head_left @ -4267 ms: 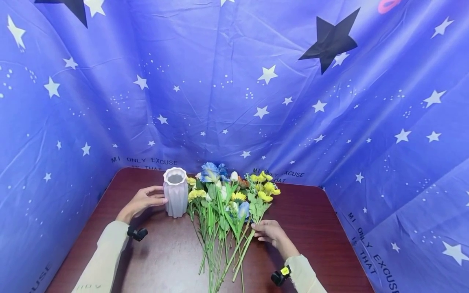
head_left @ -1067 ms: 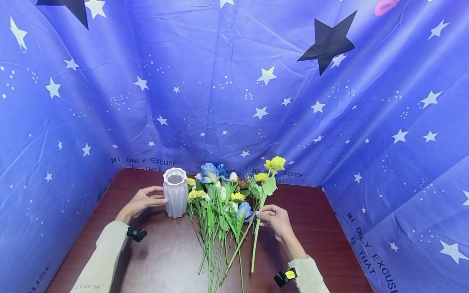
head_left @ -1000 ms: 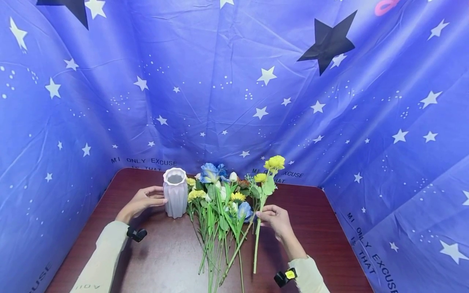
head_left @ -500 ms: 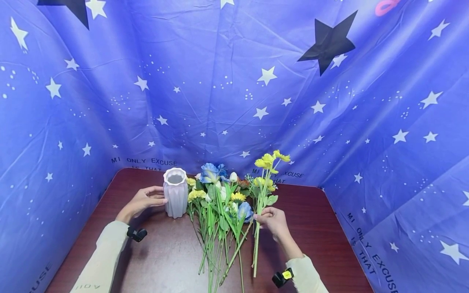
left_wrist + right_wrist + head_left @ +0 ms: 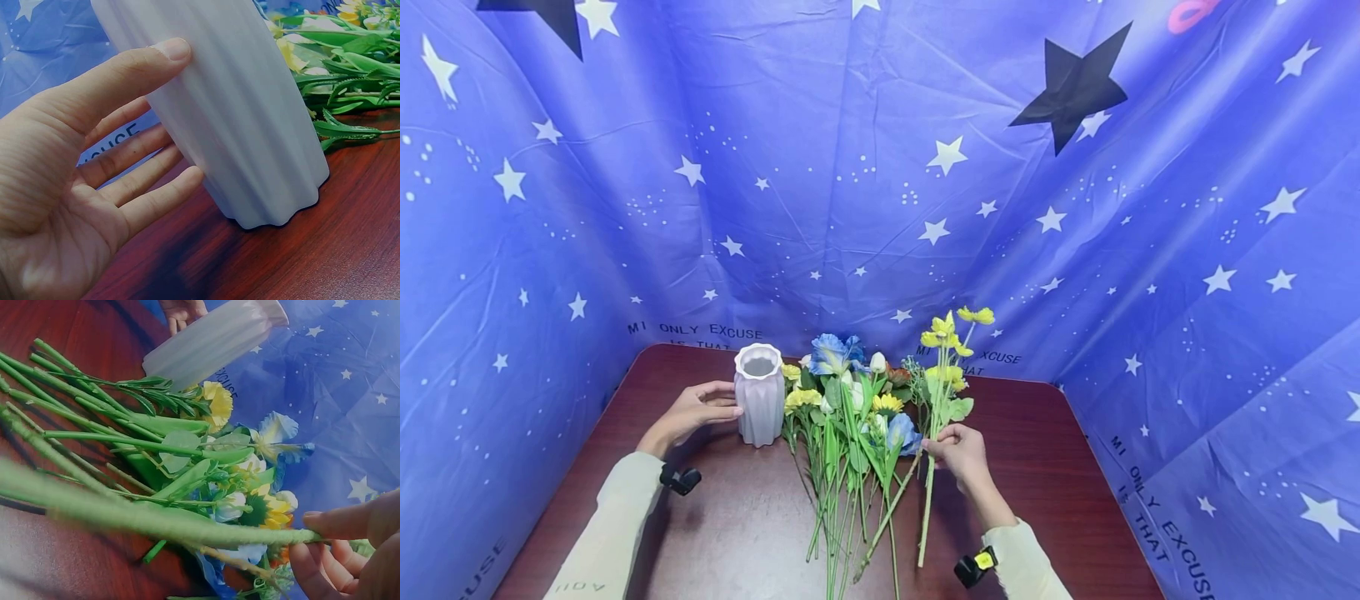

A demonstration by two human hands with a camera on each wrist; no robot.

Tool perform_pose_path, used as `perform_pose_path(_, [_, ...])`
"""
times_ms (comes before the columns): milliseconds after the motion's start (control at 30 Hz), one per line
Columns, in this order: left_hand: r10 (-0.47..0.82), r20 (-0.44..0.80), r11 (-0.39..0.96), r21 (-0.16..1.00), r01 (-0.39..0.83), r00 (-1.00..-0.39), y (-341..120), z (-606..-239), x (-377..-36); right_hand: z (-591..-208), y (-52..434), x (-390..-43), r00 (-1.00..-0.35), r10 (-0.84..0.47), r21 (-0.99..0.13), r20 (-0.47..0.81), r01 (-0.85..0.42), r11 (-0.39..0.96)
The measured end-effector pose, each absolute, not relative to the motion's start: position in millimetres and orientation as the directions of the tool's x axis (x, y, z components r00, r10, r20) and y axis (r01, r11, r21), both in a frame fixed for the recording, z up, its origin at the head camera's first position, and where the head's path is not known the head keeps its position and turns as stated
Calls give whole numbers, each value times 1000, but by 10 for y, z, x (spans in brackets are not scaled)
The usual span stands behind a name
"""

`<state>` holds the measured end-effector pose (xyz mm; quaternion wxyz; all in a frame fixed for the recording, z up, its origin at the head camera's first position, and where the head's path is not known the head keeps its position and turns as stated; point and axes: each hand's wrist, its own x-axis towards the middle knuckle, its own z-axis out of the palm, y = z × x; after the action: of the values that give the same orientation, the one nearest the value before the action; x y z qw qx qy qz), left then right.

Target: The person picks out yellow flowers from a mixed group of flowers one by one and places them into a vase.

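My left hand (image 5: 691,412) rests against the left side of a pale lilac fluted vase (image 5: 761,408), which stands upright. In the left wrist view, the thumb lies across the front of the vase (image 5: 231,112), and the fairly straight fingers reach its side and partly behind it. My right hand (image 5: 961,455) pinches the green stem of a spray of yellow flowers (image 5: 942,335), blooms upward, at the right of the pile. The right wrist view shows this stem (image 5: 187,528) crossing close to the camera between thumb and fingers. The vase's opening shows no flowers in the head view.
Between my hands lies a pile of flowers (image 5: 842,433): blue, white, yellow and orange blooms, with stems pointing toward me. They rest on a dark red wooden table (image 5: 715,533). A blue star-printed cloth (image 5: 820,200) surrounds the table on three sides.
Over about four seconds, my right hand has raised the yellow flowers from the pile's right edge, turned their stem more upright and rotated the blooms. The left hand and vase have stayed put.
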<state>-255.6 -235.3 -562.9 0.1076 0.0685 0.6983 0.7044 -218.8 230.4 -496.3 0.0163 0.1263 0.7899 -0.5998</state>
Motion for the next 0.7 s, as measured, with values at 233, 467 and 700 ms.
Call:
perform_pose_path(233, [251, -54, 5, 999, -54, -967, -2354, -5624, -2556, -5066, 2415, -2228, -948, 182, -934, -260, 295, 203])
perform_pose_path(467, [250, -54, 11, 999, -53, -967, -2351, -5619, -2552, -5224, 2530, -2243, -937, 185, -920, -296, 332, 207])
perform_pose_path(700, [253, -51, 10, 999, -50, -966, -2349, -5619, -2552, -5295, 2574, -2231, -934, 214, -930, -287, 325, 171])
